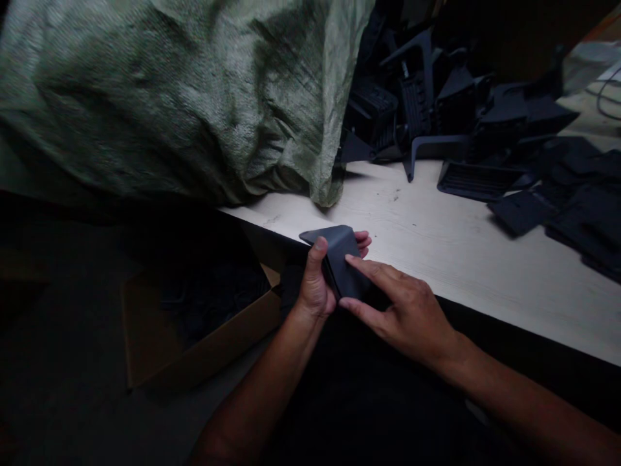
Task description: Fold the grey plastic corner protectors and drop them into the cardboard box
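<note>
Two hands: both are on one dark piece, up in the air, just off the near edge of the table.
Left hand (pixel 315 288): it is closed around a black plastic corner piece (pixel 342 259). The thumb (pixel 317 251) presses on the near side, and the fingers (pixel 363 241) curl up behind it. This is a firm hold.
Right hand (pixel 410 320): it is spread open and not gripping. The pointing finger (pixel 369 270) lies on the face of the piece, and the thumb (pixel 359 312) sits near its low edge.
Why held so: it seems the left hand takes the weight, so the right hand is free to feel the face.
Piece: it is bent in the middle, like a folded card, with the point up.
Box: an open cardboard box (pixel 213 346) sits low on the left, just beside the hands. Dark things (pixel 218 298) lie inside, too dim to tell what they are.
Table: a pale wood table top (pixel 451 259) runs past the hands.
Heap: black plastic parts (pixel 436 110) are piled at the far side, and flat black pieces (pixel 582 220) lie to the right.
Sack: a green woven sack (pixel 145 97) bulges over the table, right beside the heap.
</note>
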The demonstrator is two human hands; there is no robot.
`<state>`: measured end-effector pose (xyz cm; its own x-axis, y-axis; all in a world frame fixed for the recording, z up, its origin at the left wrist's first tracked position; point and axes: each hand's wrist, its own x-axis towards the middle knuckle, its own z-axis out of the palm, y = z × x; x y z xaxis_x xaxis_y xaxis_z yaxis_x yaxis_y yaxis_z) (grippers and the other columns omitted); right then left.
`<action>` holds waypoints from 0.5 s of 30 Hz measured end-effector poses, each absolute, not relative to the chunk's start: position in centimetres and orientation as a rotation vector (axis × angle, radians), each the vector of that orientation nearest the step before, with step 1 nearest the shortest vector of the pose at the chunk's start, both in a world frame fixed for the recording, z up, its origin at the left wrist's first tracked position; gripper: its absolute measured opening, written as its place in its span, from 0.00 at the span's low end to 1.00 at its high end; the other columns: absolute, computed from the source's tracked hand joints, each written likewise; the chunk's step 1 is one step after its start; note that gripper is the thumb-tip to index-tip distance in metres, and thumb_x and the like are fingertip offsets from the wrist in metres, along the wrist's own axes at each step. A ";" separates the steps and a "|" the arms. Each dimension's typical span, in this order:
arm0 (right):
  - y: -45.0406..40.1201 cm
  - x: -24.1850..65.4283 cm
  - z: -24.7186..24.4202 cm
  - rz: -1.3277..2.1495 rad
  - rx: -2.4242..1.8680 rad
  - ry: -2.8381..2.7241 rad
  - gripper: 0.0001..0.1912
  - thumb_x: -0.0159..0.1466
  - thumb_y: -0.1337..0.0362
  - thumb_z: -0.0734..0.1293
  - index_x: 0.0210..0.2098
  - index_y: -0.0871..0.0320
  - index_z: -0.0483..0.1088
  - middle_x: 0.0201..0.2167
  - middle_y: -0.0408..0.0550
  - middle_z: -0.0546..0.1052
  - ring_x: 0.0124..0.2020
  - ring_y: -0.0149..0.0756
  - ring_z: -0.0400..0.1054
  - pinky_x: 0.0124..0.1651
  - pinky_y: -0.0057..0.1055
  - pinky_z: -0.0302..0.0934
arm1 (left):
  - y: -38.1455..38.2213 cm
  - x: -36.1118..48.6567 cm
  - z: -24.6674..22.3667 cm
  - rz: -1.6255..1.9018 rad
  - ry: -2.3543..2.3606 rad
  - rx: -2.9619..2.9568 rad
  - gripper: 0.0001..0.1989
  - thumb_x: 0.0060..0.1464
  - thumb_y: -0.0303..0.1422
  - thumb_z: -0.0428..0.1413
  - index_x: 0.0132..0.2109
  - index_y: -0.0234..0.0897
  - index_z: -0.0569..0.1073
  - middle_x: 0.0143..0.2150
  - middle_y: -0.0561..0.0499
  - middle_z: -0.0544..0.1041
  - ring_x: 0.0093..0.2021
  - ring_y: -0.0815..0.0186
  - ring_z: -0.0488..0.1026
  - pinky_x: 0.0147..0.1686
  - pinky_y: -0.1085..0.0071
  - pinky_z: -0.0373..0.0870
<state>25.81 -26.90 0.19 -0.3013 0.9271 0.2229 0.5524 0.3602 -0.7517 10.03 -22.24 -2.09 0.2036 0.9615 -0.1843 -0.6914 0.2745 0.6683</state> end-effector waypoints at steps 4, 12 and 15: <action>-24.9 26.2 0.8 1.127 -1.177 -1.464 0.27 0.67 0.54 0.77 0.63 0.48 0.72 0.62 0.47 0.76 0.57 0.43 0.74 0.60 0.37 0.69 | -22.5 10.2 -1.9 1.163 0.554 0.607 0.34 0.54 0.57 0.62 0.56 0.36 0.81 0.60 0.38 0.81 0.64 0.40 0.74 0.64 0.49 0.70; -24.2 25.1 0.8 1.691 -0.976 -1.035 0.21 0.67 0.48 0.75 0.51 0.56 0.77 0.41 0.47 0.81 0.40 0.39 0.75 0.45 0.32 0.70 | -22.4 10.8 -0.6 1.115 0.534 0.638 0.40 0.49 0.60 0.65 0.58 0.34 0.79 0.63 0.35 0.78 0.67 0.39 0.70 0.68 0.49 0.63; -24.9 25.1 0.4 1.669 -1.019 -1.185 0.18 0.66 0.50 0.77 0.46 0.57 0.78 0.38 0.45 0.79 0.38 0.37 0.72 0.42 0.30 0.67 | -21.5 10.5 0.6 1.171 0.626 0.290 0.30 0.55 0.60 0.60 0.45 0.36 0.79 0.46 0.39 0.84 0.53 0.50 0.81 0.63 0.52 0.71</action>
<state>25.06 -24.88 0.44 -0.3274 0.9332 -0.1480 -0.1678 -0.2116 -0.9628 10.54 -21.51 0.62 0.2461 0.9199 -0.3054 -0.7646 0.3779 0.5222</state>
